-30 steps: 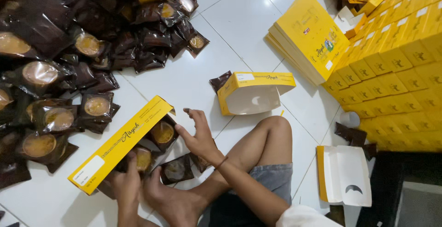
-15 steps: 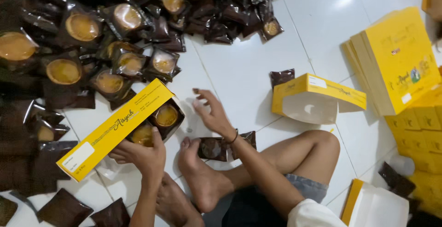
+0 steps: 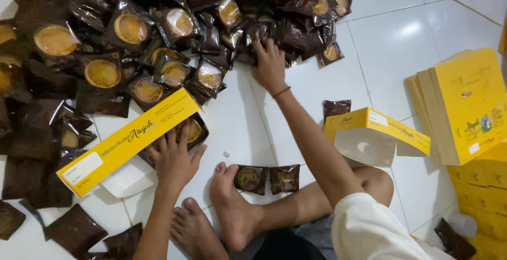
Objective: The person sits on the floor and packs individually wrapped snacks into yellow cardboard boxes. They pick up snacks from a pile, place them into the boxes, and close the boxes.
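a long yellow box (image 3: pixel 127 141) with a white label at its lower-left end lies on the white tiled floor (image 3: pixel 391 43), its long axis running lower left to upper right. the left hand (image 3: pixel 174 157) presses flat on its near edge, fingers spread. the right hand (image 3: pixel 270 64) reaches into the heap of dark brown pastry packets (image 3: pixel 174 27), fingers on them. two packets (image 3: pixel 268 178) lie by the feet; an open yellow box (image 3: pixel 377 136) and stacked flat yellow boxes (image 3: pixel 465 107) sit right.
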